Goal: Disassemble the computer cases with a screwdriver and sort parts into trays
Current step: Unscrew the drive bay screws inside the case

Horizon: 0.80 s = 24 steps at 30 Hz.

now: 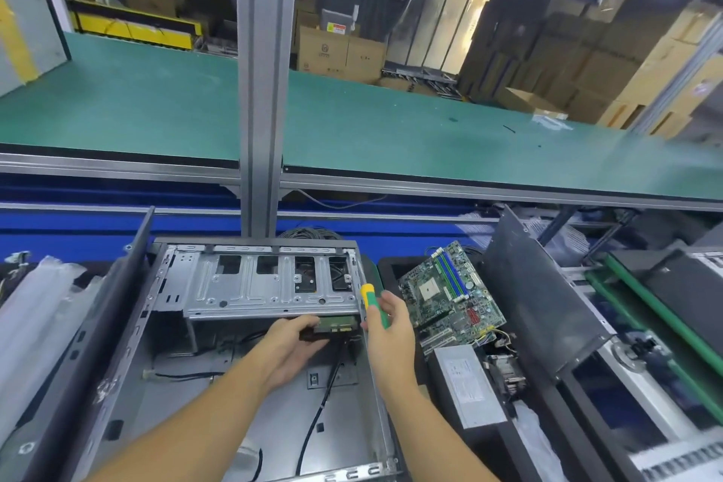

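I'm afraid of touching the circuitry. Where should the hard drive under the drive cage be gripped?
Grip the hard drive by the side edges of its near end, coming from the near side: only that end shows under the drive cage, with its green board facing up. The left hand holds it there.

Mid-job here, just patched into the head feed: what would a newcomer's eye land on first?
The opened computer case at bottom centre, where the left hand grips a hard drive under the metal drive cage and the right hand holds a yellow-and-green screwdriver beside it. To the right, a bare green motherboard lies in a black tray. Behind, a wide green work surface runs across the frame.
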Motion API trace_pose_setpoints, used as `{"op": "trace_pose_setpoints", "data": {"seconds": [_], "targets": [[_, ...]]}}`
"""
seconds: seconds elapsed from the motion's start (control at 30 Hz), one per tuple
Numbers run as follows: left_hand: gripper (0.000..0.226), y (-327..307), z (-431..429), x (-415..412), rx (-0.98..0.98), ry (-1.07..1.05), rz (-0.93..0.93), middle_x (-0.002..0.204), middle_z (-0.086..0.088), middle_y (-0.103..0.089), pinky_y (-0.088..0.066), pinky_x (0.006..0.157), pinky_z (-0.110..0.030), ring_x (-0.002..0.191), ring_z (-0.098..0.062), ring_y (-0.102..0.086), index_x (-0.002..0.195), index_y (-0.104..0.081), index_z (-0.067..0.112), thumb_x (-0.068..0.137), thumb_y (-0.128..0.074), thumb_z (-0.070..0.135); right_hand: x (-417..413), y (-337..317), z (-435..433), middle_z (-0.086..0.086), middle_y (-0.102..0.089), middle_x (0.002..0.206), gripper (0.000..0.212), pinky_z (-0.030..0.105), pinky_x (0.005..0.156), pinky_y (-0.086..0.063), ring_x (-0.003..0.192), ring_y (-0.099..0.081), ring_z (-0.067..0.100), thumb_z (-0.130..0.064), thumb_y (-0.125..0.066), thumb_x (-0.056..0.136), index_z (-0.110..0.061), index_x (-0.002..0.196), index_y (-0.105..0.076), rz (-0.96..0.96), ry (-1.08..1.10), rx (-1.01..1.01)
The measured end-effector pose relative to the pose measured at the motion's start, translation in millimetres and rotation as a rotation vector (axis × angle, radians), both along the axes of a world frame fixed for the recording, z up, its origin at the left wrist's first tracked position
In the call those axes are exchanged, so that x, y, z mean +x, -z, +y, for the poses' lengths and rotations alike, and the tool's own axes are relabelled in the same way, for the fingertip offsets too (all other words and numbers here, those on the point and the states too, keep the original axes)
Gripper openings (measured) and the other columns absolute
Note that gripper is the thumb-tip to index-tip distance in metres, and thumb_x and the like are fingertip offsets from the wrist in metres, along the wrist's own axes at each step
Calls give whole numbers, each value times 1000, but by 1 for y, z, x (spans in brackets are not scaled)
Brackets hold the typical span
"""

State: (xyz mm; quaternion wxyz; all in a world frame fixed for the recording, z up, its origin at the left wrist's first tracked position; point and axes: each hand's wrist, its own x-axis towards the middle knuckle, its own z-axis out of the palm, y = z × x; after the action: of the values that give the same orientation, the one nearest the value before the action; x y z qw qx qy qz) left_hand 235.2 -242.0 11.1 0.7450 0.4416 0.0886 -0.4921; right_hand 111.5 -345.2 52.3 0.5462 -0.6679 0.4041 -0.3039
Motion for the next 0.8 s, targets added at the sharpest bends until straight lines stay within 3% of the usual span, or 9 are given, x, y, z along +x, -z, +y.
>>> {"op": "trace_pose_setpoints", "data": {"seconds": [0.17, 0.37, 0.43, 0.57, 0.7, 0.8], "targets": [[37, -3, 4, -2, 83, 51, -59, 116, -28, -68, -57, 78, -42, 108, -36, -67, 125, -54, -11, 91, -64, 0, 0, -1, 1, -13, -62, 117, 25, 43, 98, -53, 105, -67, 18, -20, -57, 100, -26, 124, -55, 19, -6, -8], [45, -3, 23, -17, 97, 233, -86, 110, -26, -71, -58, 78, -48, 95, -41, -71, 124, -49, 1, 83, -62, -14, -2, 1, 2, -15, -61, 117, 29, 45, 101, -51, 109, -65, 20, -18, -58, 100, -26, 127, -53, 4, -34, -46], [47, -1, 34, -19, 74, 297, -91, 112, -27, -70, -58, 80, -48, 98, -42, -70, 125, -50, 2, 82, -61, -15, -2, 2, 1, -13, -62, 118, 34, 43, 98, -53, 108, -66, 22, -15, -57, 101, -20, 134, -53, -38, -31, 6], [46, -6, 60, -8, 131, 464, -104, 109, -29, -70, -58, 86, -53, 95, -42, -69, 120, -52, -1, 79, -58, -21, -3, 0, 0, -2, -65, 119, 33, 18, 73, -55, 86, -69, 13, -14, -50, 104, -23, 136, -51, -142, 16, 156], [63, -11, 99, 3, 187, 623, -146, 105, -27, -68, -59, 77, -48, 91, -38, -67, 132, -48, 0, 75, -62, -22, -3, -5, -6, 8, -60, 121, 38, 33, 79, -57, 74, -65, 17, -6, -47, 105, -17, 141, -50, -286, 70, 328], [65, -23, 124, 8, 139, 676, -200, 107, -25, -66, -56, 85, -50, 97, -38, -64, 130, -49, 5, 72, -66, -21, -7, -11, -12, 10, -58, 127, 49, 31, 72, -55, 75, -64, 19, 6, -50, 100, -12, 145, -47, -433, 106, 509]]}}
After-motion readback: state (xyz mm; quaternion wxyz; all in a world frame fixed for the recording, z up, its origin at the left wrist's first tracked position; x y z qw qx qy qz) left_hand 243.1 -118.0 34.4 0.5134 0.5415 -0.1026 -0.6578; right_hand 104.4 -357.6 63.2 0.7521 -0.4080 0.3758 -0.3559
